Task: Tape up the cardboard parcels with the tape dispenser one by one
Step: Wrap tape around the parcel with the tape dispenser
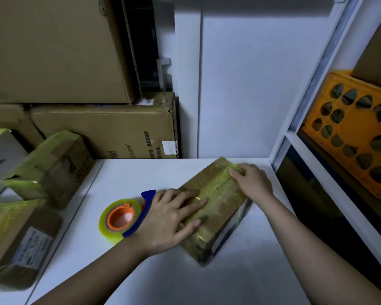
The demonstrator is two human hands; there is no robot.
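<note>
Both hands lie on the cardboard parcel (216, 208): the left hand (169, 219) flat with straight fingers, the right hand's (253, 179) grip curled at the far corner.

The parcel sits tilted on the white table (163, 278), brown card wrapped in yellowish tape, blurred so its seams are hard to read. The tape dispenser (128, 214), blue-framed with an orange core and clear roll, lies just beside the left hand. Other taped parcels (46, 168) stand at the table's left edge, before big stacked cartons (53, 49). An orange crate (356, 133) sits on the shelf (317, 168) to the right; its contents seem dark, perhaps bottles. Both forearms reach in from below.
</note>
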